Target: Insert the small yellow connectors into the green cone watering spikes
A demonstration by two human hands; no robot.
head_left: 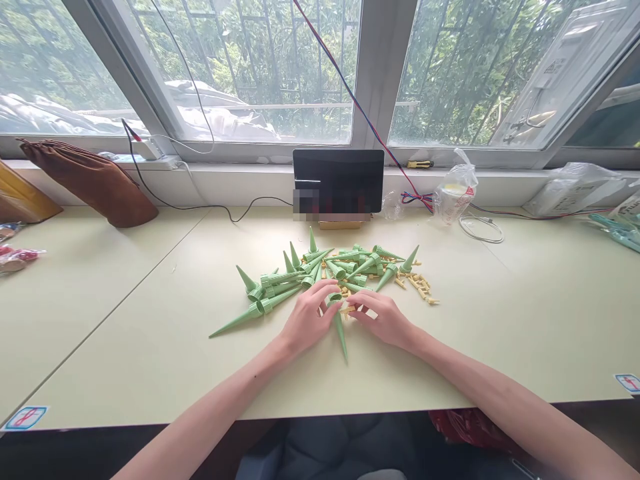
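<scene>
Between the thumb and fingers of my left hand [311,312] is a green plastic spike [341,337], its tip pointing toward me and its wide ribbed end up by my fingertips. My right hand [383,317] pinches a small yellow plastic piece [349,309] close beside that wide end. Just beyond both hands lies a loose pile of similar green spikes [280,290], some standing on their wide ends. Small yellow pieces [419,287] are scattered at the pile's right side, and more show among the spikes.
A dark-screened tablet [339,180] leans at the back of the table [150,347]. A brown pouch [95,180] lies at the back left. Toward the back right are a bagged cup [455,193] and a coiled white cable [481,230]. Windows stand behind.
</scene>
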